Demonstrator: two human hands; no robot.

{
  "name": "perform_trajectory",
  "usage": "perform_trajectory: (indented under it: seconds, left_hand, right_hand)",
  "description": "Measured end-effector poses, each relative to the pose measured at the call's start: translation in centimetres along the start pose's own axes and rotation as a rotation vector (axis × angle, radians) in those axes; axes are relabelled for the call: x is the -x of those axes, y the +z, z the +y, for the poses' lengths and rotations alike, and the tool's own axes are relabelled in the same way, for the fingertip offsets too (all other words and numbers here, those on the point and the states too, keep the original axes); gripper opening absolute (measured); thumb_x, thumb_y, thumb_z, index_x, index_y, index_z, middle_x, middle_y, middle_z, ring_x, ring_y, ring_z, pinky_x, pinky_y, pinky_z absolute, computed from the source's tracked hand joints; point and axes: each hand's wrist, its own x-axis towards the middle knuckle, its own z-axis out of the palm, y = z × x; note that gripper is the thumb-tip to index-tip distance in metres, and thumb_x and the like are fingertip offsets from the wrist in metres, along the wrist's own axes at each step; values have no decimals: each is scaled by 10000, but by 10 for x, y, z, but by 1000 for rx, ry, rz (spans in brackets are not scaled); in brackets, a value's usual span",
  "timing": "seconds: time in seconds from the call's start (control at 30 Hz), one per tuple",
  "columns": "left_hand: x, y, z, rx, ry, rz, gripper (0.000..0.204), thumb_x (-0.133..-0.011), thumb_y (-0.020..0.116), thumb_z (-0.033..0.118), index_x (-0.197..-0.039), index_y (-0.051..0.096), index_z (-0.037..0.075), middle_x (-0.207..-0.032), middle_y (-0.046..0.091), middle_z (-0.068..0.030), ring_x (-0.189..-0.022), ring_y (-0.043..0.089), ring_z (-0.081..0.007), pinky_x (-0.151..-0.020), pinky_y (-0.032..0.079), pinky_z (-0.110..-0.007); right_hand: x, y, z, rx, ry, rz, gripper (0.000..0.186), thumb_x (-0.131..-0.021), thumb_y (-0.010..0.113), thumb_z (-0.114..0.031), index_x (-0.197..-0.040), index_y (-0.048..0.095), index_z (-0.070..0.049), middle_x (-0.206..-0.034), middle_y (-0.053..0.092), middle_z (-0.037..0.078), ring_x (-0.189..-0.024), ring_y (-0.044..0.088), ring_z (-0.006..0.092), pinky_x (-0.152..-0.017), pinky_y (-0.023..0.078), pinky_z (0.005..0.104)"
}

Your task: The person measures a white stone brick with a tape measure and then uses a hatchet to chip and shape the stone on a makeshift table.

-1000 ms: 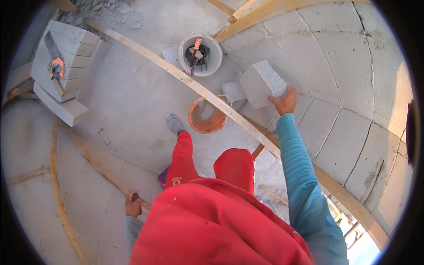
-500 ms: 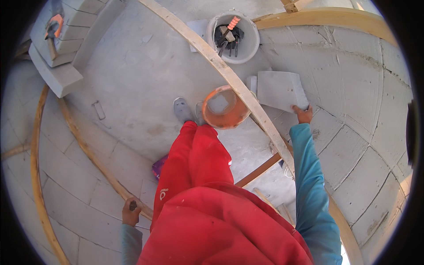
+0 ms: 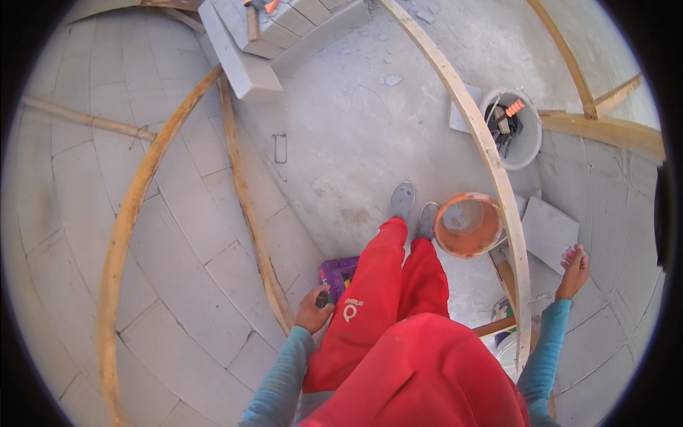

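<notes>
My left hand (image 3: 314, 310) is closed on a small dark object (image 3: 324, 299) beside my red trouser leg; I cannot make out what it is. My right hand (image 3: 575, 265) is raised at the lower edge of a pale grey block (image 3: 548, 226), fingers loosely bent and apart, apparently no longer gripping it. The block lies on the right beside an orange bucket (image 3: 466, 226) of greyish contents, partly behind a curved timber batten (image 3: 484, 139).
A grey bucket of tools (image 3: 523, 142) stands at upper right. Stacked blocks (image 3: 252, 75) carry an orange-marked tool (image 3: 254, 25). Timber strips (image 3: 128, 213) curve over block surfaces on the left. A purple bag (image 3: 334, 274) lies by my legs, and my feet stand on grey floor (image 3: 334, 171).
The view has swung left, so the scene sits further right and lower. My right hand, earlier gripping the block, now appears loosened from it. The block has been laid lower. My feet are together.
</notes>
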Motion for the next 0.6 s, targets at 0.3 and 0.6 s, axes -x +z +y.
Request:
perform_trajectory:
  seconds: [0.3,0.6]
  left_hand:
    - [-72,-80,82,918,19,292,564,-835,606,21,-1396,561,61,-1048,639,-107,-905,640,-182,-800,574,-341]
    - [-318,-172,75,1815,-227,-95,273,-993,618,218,-1177,632,16,-956,650,-99,-844,664,-228,-705,610,-414]
  right_hand:
    - [188,276,-162,195,-824,-891,279,-984,607,-37,-1253,648,27,-941,726,106,-889,722,191,-742,581,309]
    - [251,623,-380,247,-869,-1111,338,-972,671,-151,-1270,643,6,-1005,746,176,-915,753,262,-720,595,343]
